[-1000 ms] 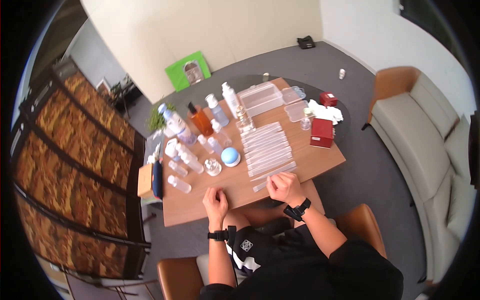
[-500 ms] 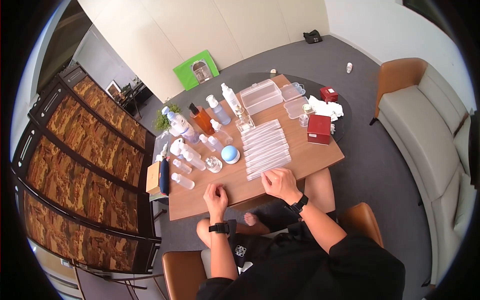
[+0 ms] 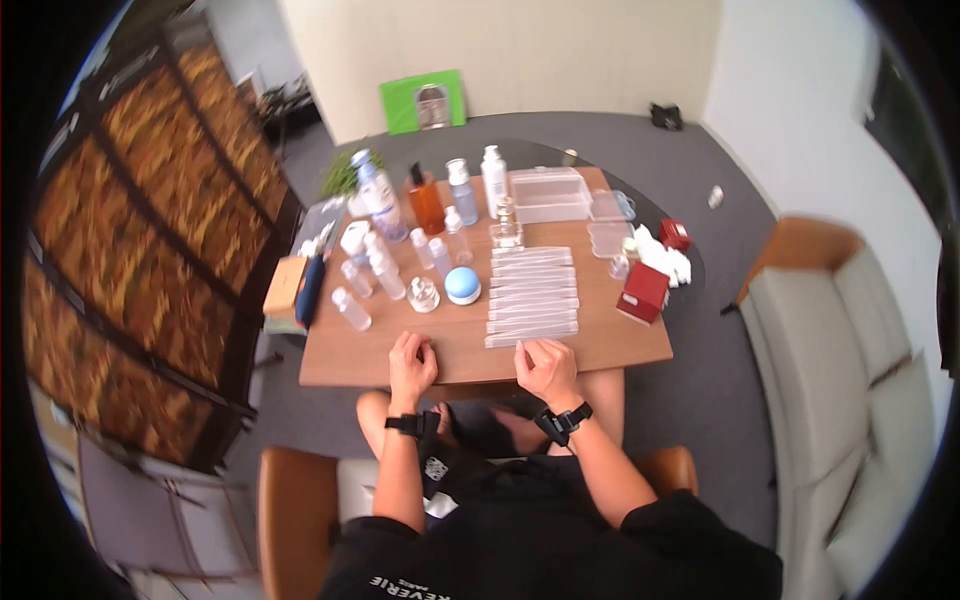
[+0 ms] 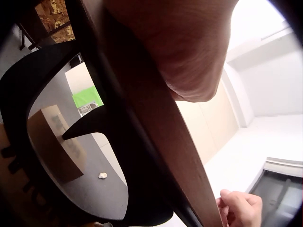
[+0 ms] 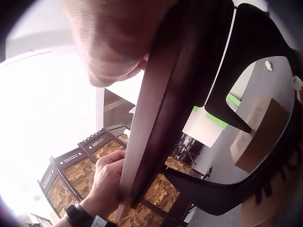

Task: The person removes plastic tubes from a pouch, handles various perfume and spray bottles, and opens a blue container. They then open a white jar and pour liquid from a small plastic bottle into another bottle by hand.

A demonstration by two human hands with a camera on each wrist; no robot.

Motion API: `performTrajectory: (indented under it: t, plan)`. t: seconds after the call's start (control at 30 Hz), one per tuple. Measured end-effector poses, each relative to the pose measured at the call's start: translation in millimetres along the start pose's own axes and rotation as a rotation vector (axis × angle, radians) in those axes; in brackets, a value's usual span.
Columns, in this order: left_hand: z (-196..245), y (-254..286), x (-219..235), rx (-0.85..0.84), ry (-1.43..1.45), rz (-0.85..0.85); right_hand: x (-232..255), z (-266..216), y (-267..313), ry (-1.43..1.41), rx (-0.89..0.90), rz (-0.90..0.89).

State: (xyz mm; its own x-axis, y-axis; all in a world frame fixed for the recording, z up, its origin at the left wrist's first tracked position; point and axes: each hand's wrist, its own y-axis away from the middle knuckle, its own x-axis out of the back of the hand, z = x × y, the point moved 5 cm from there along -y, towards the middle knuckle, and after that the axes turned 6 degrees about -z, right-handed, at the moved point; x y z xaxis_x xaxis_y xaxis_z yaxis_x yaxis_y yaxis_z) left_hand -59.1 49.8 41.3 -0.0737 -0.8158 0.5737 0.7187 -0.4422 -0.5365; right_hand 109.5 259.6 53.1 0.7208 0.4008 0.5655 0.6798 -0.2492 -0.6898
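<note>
My left hand (image 3: pixel 411 366) rests on the front edge of the wooden table, its fingers loosely curled with nothing in them. The right hand (image 3: pixel 547 368) lies at the same edge, also loosely curled around nothing, its fingertips just below the lowest of several clear plastic strips (image 3: pixel 532 297). Those strips lie side by side in a neat column. In the left wrist view, the left hand (image 4: pixel 194 56) is close up over the table edge (image 4: pixel 156 109). The right wrist view shows the right hand (image 5: pixel 113 42) likewise, palm side hidden. Nearest the left hand stands a small frosted bottle (image 3: pixel 352 310).
Left of the strips stand a blue-lidded jar (image 3: pixel 463 286), a glass jar (image 3: pixel 423 295), an amber pump bottle (image 3: pixel 425 205) and several other bottles. Behind is a clear plastic box (image 3: pixel 550 195). A dark red box (image 3: pixel 643 293) and white tissues (image 3: pixel 662 257) lie right.
The lowest strip, slanted and apart from the others at first, now lies in line with them. My right hand has drawn back to the table edge; the head view has turned.
</note>
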Motion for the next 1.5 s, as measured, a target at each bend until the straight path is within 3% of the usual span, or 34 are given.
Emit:
performTrajectory:
  t: [0.27,0.33,0.5,0.57,0.73,0.8,0.87,0.93,1.03,1.13,1.27,1.4,1.5]
  plan:
    - [3,3,5,-0.01,-0.046,0.103,-3,3,1,-0.045,0.07,-0.113]
    - [9,3,5,-0.028,-0.1,0.058,-2,9,2,-0.084,0.028,-0.124]
    - [9,3,1,-0.042,-0.109,0.055,-6,9,4,-0.092,0.116,-0.197]
    - [9,2,3,-0.009,-0.125,0.073,-10,11,7,0.019,0.132,-0.111]
    - [10,3,-1,-0.016,-0.121,-0.024,-8,4,2,-0.012,0.064,-0.097]
    - [15,0,4,-0.024,-0.137,0.015,-5,7,0,-0.006,0.037,-0.081]
    - [18,-1,2,-0.021,-0.152,-0.021,-6,6,2,-0.006,0.11,-0.094]
    - [18,-3,2,-0.019,-0.151,-0.05,-4,5,3,0.016,0.052,-0.091]
    - [14,-4,2,-0.009,-0.138,-0.015,10,-1,-6,-0.167,-0.095,-0.137]
    - [13,-4,2,-0.008,-0.13,-0.021,27,-16,-48,-0.115,-0.001,-0.103]
    - [11,-3,3,0.011,-0.123,-0.034,7,-25,-140,-0.021,0.146,-0.424]
    - [6,0,6,-0.002,-0.103,0.01,-49,-13,-173,0.133,0.29,-0.55]
    - [4,0,9,-0.012,-0.074,0.005,-89,1,-171,0.309,0.183,-0.8]
